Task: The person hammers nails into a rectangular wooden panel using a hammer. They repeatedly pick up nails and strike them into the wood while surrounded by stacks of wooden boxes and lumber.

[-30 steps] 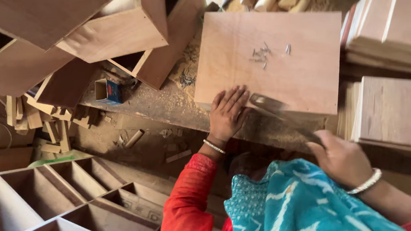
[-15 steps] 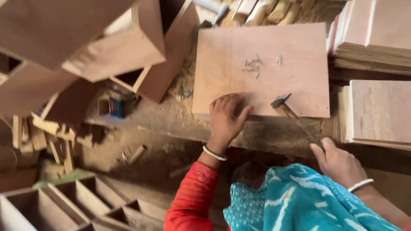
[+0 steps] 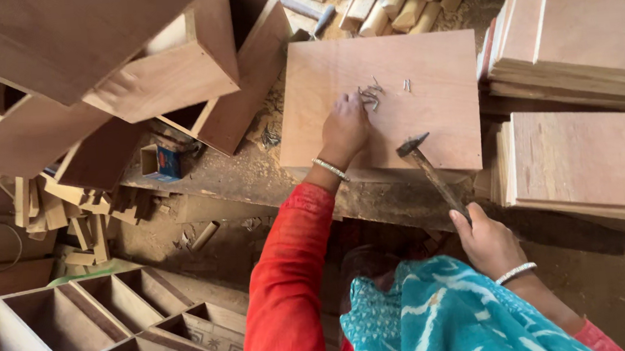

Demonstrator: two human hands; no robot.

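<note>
— Where's the left hand?

— Stretched out over the square wooden board, palm down. Its fingers are bent onto the little heap of nails near the middle of the board, touching them. Whether a nail is actually pinched between them, I cannot tell; the back of the hand hides the tips.

— And the right hand?

— Closer to the body, off the board's near edge. Its fingers are wrapped tight round the wooden handle of a hammer. The handle slants up and to the left, and the dark metal head sits over the near part of the board, just beside the left wrist with its bangle.

— What is the board lying on?

— On a rough table covered in sawdust. One loose nail lies a bit to the right of the heap.

— Anything round about?

— Stacks of flat boards to the right, short wood blocks beyond the board, open wooden boxes to the left, a small blue box beneath them, and divided wooden trays at the lower left.
</note>
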